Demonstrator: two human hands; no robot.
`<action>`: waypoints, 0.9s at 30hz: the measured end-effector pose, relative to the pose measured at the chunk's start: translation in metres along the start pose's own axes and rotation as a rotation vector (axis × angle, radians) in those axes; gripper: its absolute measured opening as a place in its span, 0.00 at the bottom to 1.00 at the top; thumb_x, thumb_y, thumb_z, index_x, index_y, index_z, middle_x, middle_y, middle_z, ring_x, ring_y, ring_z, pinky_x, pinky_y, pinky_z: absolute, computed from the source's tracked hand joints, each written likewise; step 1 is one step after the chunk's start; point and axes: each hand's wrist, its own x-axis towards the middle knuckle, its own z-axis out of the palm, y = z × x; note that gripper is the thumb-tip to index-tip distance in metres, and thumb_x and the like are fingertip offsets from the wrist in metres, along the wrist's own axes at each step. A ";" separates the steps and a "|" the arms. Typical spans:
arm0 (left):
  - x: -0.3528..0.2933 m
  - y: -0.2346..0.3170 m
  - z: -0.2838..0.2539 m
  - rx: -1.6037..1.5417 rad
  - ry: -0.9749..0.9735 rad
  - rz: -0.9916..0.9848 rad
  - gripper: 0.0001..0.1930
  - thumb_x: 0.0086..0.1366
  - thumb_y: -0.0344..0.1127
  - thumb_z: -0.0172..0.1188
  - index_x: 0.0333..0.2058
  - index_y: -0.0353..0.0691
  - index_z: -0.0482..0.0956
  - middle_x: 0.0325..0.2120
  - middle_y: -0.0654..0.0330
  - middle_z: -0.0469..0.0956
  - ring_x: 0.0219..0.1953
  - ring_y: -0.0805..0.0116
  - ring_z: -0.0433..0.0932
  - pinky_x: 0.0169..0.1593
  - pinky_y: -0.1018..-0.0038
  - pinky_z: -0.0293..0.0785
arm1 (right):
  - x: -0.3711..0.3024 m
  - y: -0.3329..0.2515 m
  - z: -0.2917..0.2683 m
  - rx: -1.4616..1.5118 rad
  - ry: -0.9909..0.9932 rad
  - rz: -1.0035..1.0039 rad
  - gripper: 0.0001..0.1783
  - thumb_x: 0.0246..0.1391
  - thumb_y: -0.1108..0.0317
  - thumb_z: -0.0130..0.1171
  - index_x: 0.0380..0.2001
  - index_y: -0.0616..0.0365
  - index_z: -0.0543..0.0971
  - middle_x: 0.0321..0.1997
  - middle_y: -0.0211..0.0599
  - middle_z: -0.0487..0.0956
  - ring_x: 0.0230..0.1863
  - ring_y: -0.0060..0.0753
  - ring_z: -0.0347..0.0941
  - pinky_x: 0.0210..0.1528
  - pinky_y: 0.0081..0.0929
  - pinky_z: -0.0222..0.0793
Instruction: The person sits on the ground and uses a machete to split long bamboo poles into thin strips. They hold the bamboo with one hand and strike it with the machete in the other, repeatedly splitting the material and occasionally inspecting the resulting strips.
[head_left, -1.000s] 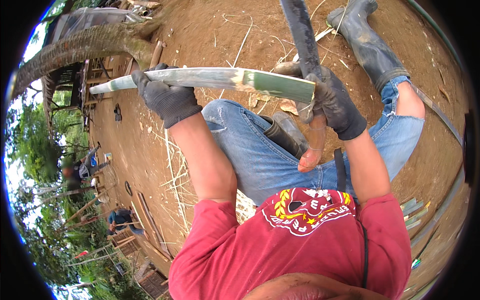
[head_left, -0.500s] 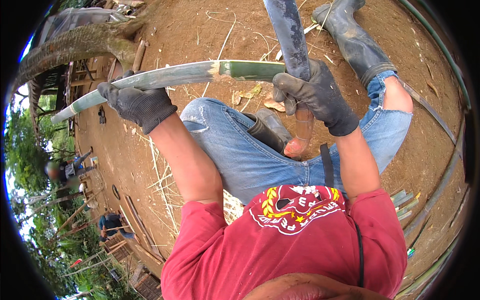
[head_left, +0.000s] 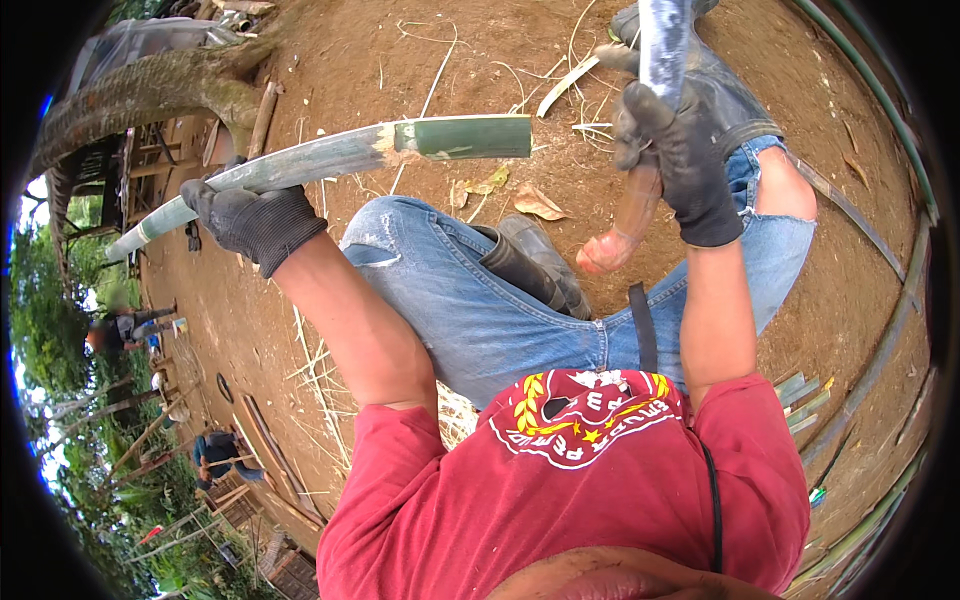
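Note:
My left hand (head_left: 245, 215), in a dark work glove, is closed round a long green bamboo strip (head_left: 340, 155). The strip runs from the far left to a square-cut end near the middle, with a pale scraped band at a node. In my gloved right hand (head_left: 680, 165) is a machete (head_left: 663, 45), its wide metal blade pointing away and running out of the top of the view. Its brownish handle (head_left: 632, 215) ends in a reddish knob below my fist. Blade and bamboo are apart, with a gap between them.
Thin bamboo shavings and a pale sliver (head_left: 566, 85) lie on the brown soil beyond my bent, jeans-clad legs and rubber boots (head_left: 535, 260). Several cut strips (head_left: 797, 395) rest at my right. A thick trunk (head_left: 150, 95) stands at the far left; other people (head_left: 218, 455) are beyond.
My right hand has moved right and away with the machete, so the blade no longer touches the bamboo's end. The bamboo has shifted slightly left. A pale sliver now shows on the soil.

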 end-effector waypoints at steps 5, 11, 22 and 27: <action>-0.004 -0.005 0.001 0.002 -0.009 -0.059 0.16 0.70 0.45 0.53 0.45 0.38 0.65 0.35 0.57 0.69 0.39 0.61 0.72 0.46 0.58 0.74 | -0.010 -0.004 0.028 -0.030 -0.223 0.105 0.20 0.51 0.62 0.70 0.45 0.60 0.80 0.23 0.26 0.76 0.19 0.14 0.71 0.21 0.15 0.70; 0.015 -0.029 -0.043 0.938 -0.334 0.921 0.25 0.62 0.43 0.55 0.52 0.30 0.64 0.44 0.44 0.70 0.46 0.50 0.72 0.52 0.60 0.70 | -0.018 -0.007 0.053 -0.226 -0.167 0.266 0.11 0.56 0.63 0.64 0.30 0.62 0.79 0.20 0.28 0.75 0.18 0.17 0.70 0.21 0.22 0.69; -0.038 0.024 0.024 -0.205 -0.471 0.154 0.23 0.73 0.54 0.48 0.46 0.36 0.68 0.29 0.62 0.73 0.29 0.71 0.76 0.33 0.73 0.76 | 0.004 0.103 0.000 -0.010 -0.173 0.357 0.15 0.63 0.56 0.58 0.34 0.58 0.73 0.21 0.27 0.72 0.18 0.20 0.69 0.20 0.21 0.69; -0.023 0.048 0.013 -0.190 -0.642 0.188 0.27 0.72 0.58 0.45 0.48 0.35 0.70 0.29 0.61 0.73 0.30 0.70 0.77 0.34 0.72 0.77 | 0.011 0.171 -0.027 0.112 -0.162 0.505 0.15 0.62 0.55 0.59 0.38 0.55 0.72 0.22 0.26 0.70 0.18 0.21 0.68 0.21 0.23 0.70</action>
